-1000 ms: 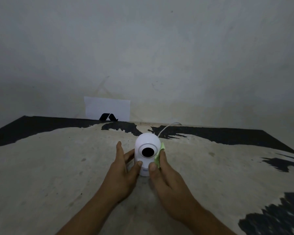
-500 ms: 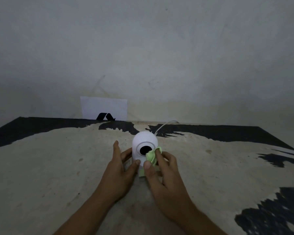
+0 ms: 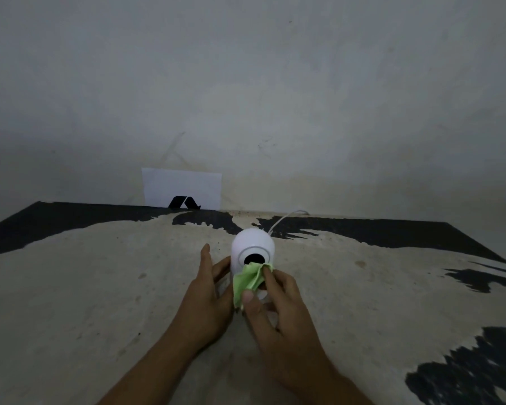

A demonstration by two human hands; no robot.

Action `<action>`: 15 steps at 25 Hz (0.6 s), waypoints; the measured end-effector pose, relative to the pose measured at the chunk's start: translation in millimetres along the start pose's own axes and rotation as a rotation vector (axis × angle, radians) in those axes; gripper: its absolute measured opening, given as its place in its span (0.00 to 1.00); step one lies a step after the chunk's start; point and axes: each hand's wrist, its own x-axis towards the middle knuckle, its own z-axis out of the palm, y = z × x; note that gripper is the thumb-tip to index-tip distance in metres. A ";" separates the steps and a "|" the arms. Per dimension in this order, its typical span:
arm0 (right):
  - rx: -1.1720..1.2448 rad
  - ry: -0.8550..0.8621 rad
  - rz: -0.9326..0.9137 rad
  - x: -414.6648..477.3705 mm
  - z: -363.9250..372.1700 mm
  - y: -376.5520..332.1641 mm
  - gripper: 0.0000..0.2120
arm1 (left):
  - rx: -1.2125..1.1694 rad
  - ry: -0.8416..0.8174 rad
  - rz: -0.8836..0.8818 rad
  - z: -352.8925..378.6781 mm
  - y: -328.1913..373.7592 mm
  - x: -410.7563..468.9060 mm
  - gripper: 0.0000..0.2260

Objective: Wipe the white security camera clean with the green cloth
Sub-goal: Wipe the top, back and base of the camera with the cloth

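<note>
A white dome-shaped security camera [image 3: 253, 244] with a dark round lens stands upright on the worn table [image 3: 100, 287], lens toward me. My left hand [image 3: 209, 293] wraps around its left side and base and steadies it. My right hand [image 3: 275, 311] pinches the crumpled green cloth [image 3: 247, 280] between thumb and fingers and presses it on the camera's front, just below the lens. The cloth and my hands hide the camera's lower body.
A thin white cable [image 3: 287, 219] runs from behind the camera to the wall. A white card [image 3: 181, 185] with a black mark leans against the wall at the table's far edge. The tabletop is beige with black patches.
My right hand has brought the green cloth from the camera's right side round to its front, below the lens. The cloth now shows more fully. My left hand stays on the camera.
</note>
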 end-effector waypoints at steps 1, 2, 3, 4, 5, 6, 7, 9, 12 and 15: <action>0.033 0.022 -0.002 -0.2 -2.4 -1.8 0.41 | -0.006 0.017 0.001 0.2 -0.7 -0.7 0.39; 0.075 0.051 -0.011 -0.7 -4.6 -2.7 0.35 | 0.006 0.066 0.022 0.0 -1.0 -2.5 0.34; 0.128 0.076 -0.030 -1.5 -6.9 -3.2 0.30 | 0.037 0.151 0.073 -1.2 -0.2 -5.2 0.28; 0.194 0.087 -0.050 -2.2 -9.0 -4.0 0.25 | 0.072 0.244 0.143 -4.2 1.9 -8.2 0.23; 0.270 0.085 -0.067 -2.9 -10.9 -4.3 0.22 | 0.090 0.294 0.214 -8.1 5.4 -11.2 0.19; 0.339 0.078 -0.074 -3.3 -12.1 -5.1 0.21 | 0.102 0.281 0.264 -12.4 9.8 -14.3 0.18; 0.392 0.068 -0.061 -3.8 -12.1 -5.3 0.22 | 0.119 0.223 0.294 -16.1 13.9 -17.6 0.20; 0.445 0.054 -0.012 -4.2 -10.4 -8.0 0.26 | 0.140 0.103 0.301 -19.7 16.2 -21.1 0.24; 0.494 0.016 0.004 -4.9 -6.9 -11.3 0.35 | 0.099 0.097 0.308 -20.2 13.3 -20.5 0.21; 0.549 -0.041 -0.093 -5.1 -8.5 -11.1 0.29 | 0.040 0.112 0.315 -23.0 13.3 -17.8 0.10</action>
